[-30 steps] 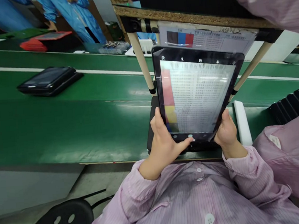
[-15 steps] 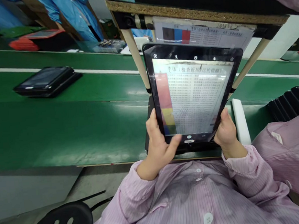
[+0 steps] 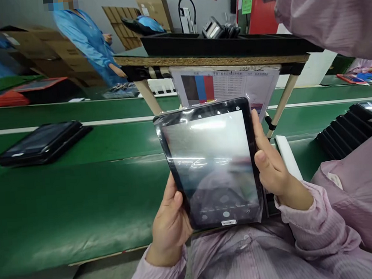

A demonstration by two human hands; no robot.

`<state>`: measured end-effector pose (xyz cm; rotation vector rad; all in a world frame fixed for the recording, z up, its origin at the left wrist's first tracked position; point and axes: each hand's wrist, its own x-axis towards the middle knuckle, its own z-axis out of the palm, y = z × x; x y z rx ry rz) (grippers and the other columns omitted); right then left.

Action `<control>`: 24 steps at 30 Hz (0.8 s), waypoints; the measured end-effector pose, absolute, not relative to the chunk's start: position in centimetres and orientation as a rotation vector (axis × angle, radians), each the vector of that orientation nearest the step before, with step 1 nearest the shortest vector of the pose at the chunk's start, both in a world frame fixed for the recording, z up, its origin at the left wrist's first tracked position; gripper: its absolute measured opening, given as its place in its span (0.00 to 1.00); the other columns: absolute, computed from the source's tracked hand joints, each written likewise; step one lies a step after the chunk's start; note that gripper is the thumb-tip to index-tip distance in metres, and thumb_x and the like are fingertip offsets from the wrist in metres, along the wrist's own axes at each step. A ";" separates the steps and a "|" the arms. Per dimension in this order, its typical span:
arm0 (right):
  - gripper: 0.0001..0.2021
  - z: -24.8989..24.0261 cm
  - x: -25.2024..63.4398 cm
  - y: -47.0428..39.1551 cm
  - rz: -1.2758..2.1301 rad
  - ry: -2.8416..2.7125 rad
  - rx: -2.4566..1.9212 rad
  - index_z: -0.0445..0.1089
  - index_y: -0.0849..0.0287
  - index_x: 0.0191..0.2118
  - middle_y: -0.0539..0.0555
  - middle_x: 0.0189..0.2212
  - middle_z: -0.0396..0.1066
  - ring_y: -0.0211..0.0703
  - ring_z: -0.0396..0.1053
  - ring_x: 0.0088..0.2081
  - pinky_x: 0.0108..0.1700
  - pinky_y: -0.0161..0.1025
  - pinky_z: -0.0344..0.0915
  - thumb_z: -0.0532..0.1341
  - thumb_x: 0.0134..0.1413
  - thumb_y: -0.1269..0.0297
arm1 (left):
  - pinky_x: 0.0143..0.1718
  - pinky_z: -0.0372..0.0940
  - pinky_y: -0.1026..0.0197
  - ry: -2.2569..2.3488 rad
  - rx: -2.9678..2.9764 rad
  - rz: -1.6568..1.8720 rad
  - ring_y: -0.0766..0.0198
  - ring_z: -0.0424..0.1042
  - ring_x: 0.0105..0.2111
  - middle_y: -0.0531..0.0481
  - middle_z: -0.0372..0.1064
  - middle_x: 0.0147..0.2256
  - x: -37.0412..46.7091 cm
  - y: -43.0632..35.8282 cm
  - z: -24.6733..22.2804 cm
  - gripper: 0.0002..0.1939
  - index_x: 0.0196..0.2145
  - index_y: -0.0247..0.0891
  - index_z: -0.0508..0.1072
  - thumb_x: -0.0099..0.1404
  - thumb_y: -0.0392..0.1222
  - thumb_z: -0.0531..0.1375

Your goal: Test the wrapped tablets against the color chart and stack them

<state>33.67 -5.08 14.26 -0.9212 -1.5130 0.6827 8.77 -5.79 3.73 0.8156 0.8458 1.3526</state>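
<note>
Between my two hands is a black tablet (image 3: 214,167), tilted slightly, its screen lit with a blurred, pale camera picture. Clear film seems to cover its front. My left hand (image 3: 172,226) grips the lower left edge, thumb at the front and fingers partly hidden behind. On the right edge, my right hand (image 3: 271,165) holds the tablet with the thumb bent near the rim and fingers along the side. Behind the tablet, a printed sheet (image 3: 233,86) with colour blocks hangs under the shelf. A white bar (image 3: 288,157) lies beside my right hand.
Stacked tablets (image 3: 41,144) lie on the green bench (image 3: 81,199) at left. A row of black tablets or cases (image 3: 349,131) leans at right. The raised shelf (image 3: 212,60) bears a black tray (image 3: 246,42). A co-worker's pink sleeve (image 3: 320,13) reaches over it; a person in blue (image 3: 83,36) stands behind.
The tablet has come lower and closer to my body, tilting the other way. Its screen has gone from the sheet's text to a blurred picture. My left thumb has left the screen's bottom for the edge.
</note>
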 end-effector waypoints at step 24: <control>0.42 3.2 44.9 -5.6 0.939 -1.268 -1.952 0.68 0.56 0.71 0.57 0.72 0.63 0.60 0.59 0.75 0.80 0.61 0.50 0.59 0.63 0.31 | 0.51 0.80 0.50 1.338 0.715 1.186 0.47 0.83 0.51 0.43 0.84 0.51 4.0 0.3 4.1 0.28 0.60 0.42 0.80 0.62 0.47 0.69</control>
